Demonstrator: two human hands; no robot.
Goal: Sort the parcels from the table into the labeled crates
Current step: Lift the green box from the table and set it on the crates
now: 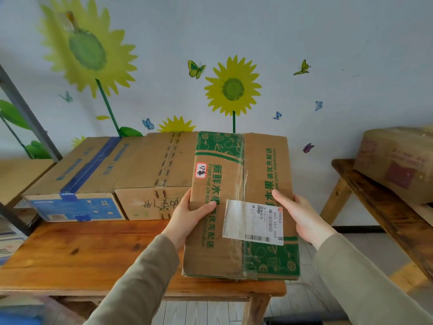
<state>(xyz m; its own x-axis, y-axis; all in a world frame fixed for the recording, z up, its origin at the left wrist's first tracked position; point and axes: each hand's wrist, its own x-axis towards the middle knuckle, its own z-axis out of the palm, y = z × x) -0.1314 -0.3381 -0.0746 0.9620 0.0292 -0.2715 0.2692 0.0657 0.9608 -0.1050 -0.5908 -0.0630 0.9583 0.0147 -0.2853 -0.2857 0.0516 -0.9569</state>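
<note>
The left hand [187,214] and right hand [297,214] clasped the sides of a green-printed parcel [241,202], raised above the wooden surface [82,249]. Behind it lay a blue-taped box [77,179] and a plain box [154,174].

Both hands grip green-print parcel [241,207], prob. above table [82,249].

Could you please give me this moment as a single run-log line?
left hand: grips fruit carton left edge | right hand: grips right edge | carton: raised over wooden table | crates: not in view
</note>
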